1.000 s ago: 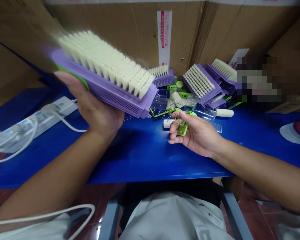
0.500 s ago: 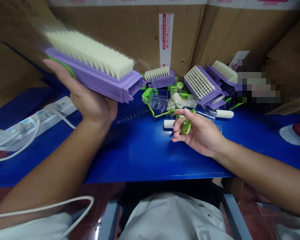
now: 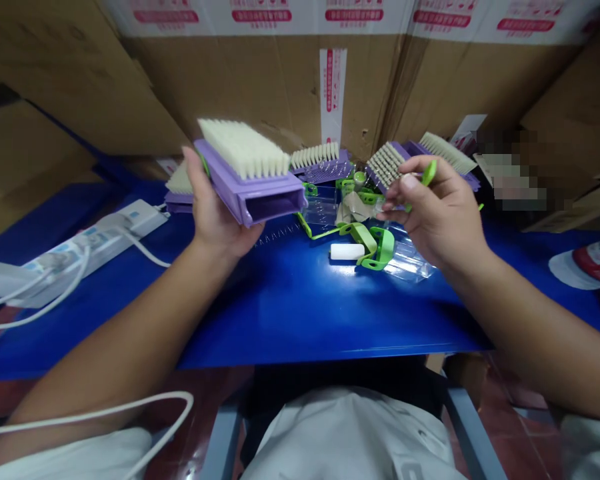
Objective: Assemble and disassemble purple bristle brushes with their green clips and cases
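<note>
My left hand (image 3: 214, 217) grips a purple brush head (image 3: 225, 183) from below, its cream bristles facing up and its hollow end turned toward the middle. Raised over the right part of the pile, my right hand (image 3: 437, 207) pinches a small green piece (image 3: 429, 173) between thumb and fingers. Below and left of that hand lie green brackets (image 3: 380, 248), a white roller (image 3: 347, 252) and a clear plastic part (image 3: 410, 257). Behind them rest more purple brushes (image 3: 387, 163). A thin spring (image 3: 277, 235) lies on the table right of my left hand.
A blue table (image 3: 290, 313) spans the view, with cardboard boxes (image 3: 260, 80) behind it. At the left lie a white power strip (image 3: 105, 240) with cables and another brush (image 3: 180, 187). A red and white container (image 3: 590, 263) sits at the far right.
The brush in my left hand has moved right and down, its hollow end turned toward me. My right hand has risen with a green piece. More green brackets show on the table beside the roller.
</note>
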A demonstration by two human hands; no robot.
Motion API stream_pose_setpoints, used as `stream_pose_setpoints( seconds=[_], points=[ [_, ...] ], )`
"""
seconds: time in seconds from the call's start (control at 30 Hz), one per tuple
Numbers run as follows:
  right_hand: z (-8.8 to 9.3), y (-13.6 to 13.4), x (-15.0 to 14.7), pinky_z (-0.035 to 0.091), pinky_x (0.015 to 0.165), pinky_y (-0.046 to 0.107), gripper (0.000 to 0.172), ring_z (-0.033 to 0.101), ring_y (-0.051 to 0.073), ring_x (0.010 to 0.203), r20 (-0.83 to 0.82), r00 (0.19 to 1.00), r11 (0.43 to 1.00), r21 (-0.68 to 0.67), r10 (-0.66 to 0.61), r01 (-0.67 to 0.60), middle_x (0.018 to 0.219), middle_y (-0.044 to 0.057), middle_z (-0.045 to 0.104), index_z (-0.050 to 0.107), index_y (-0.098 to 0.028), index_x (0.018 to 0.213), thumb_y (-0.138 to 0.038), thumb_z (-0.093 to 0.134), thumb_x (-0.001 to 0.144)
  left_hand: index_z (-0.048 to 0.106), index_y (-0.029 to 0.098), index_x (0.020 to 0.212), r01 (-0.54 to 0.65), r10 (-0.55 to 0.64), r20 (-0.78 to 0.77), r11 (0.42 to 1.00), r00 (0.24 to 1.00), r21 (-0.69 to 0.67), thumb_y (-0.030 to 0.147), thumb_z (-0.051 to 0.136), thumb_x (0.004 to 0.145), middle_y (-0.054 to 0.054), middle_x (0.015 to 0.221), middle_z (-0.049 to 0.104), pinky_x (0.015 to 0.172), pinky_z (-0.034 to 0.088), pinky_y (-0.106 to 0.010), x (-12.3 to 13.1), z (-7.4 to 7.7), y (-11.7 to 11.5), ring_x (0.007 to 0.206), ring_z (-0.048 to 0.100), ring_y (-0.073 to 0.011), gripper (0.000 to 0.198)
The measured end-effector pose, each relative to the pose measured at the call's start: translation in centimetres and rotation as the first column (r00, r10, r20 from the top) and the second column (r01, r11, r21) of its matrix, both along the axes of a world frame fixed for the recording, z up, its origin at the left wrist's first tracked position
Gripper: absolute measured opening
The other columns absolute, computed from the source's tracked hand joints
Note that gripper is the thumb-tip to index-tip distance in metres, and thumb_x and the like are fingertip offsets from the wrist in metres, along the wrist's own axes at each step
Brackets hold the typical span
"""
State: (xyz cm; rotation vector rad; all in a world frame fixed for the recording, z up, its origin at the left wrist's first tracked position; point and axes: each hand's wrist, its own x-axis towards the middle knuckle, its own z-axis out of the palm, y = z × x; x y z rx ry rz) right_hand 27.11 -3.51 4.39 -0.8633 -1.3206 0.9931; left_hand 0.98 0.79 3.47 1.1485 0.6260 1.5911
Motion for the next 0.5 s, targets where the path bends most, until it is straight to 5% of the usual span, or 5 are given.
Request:
stream_pose_setpoints(
  seconds=[0.1, 0.23, 0.4, 0.5],
  points=[
    [-0.5, 1.7, -0.4, 0.056, 0.071, 0.034, 0.019, 0.064, 0.016, 0.073, 0.362, 0.916, 0.962, 0.263, -0.172, 0.077, 0.082, -0.003, 0.063, 0.064, -0.026, 0.095, -0.034, 0.078, 0.084, 0.07, 0.029, 0.114, 0.062, -0.062, 0.003, 0.998, 0.998, -0.033, 0.069, 0.047, 0.097, 0.007, 0.132, 0.074, 0.125, 0.038, -0.04, 0.2, -0.6, -0.2, 0.153, 0.038, -0.0271, 0.049],
    [-1.0, 3.9, -1.5, 0.052, 0.081, 0.038, 0.014, 0.066, 0.025, 0.092, 0.68, 0.623, 0.85, 0.525, -0.387, -0.045, 0.097, 0.005, 0.071, 0.067, -0.022, 0.097, -0.02, 0.07, 0.083, 0.068, 0.03, 0.119, 0.134, -0.133, 0.011, 0.987, 0.991, -0.089, 0.068, 0.044, 0.099, 0.011, 0.132, 0.073, 0.124, 0.039, -0.039, 0.6, -0.9, -0.3, 0.154, 0.037, -0.0251, 0.05],
    [-1.1, 5.1, -3.6, 0.052, 0.081, 0.04, 0.03, 0.066, 0.031, 0.101, 0.888, 0.293, 0.86, 0.433, -0.355, -0.269, 0.116, 0.016, 0.069, 0.068, -0.015, 0.113, -0.013, 0.058, 0.084, 0.067, 0.025, 0.119, 0.158, -0.159, 0.002, 0.984, 0.987, -0.082, 0.065, 0.051, 0.098, 0.005, 0.131, 0.074, 0.121, 0.042, -0.036, 1.0, -0.9, -1.0, 0.15, 0.044, -0.0272, 0.048],
    [-1.5, 4.9, -4.4, 0.05, 0.099, 0.048, 0.034, 0.065, 0.034, 0.11, 0.934, 0.195, 0.847, 0.354, -0.299, -0.396, 0.124, 0.021, 0.067, 0.07, -0.01, 0.115, -0.015, 0.06, 0.083, 0.065, 0.022, 0.118, 0.208, -0.211, -0.014, 0.969, 0.977, -0.131, 0.062, 0.063, 0.091, -0.001, 0.118, 0.078, 0.114, 0.051, -0.042, 0.6, -1.1, -1.5, 0.135, 0.061, -0.0295, 0.049]
  ],
)
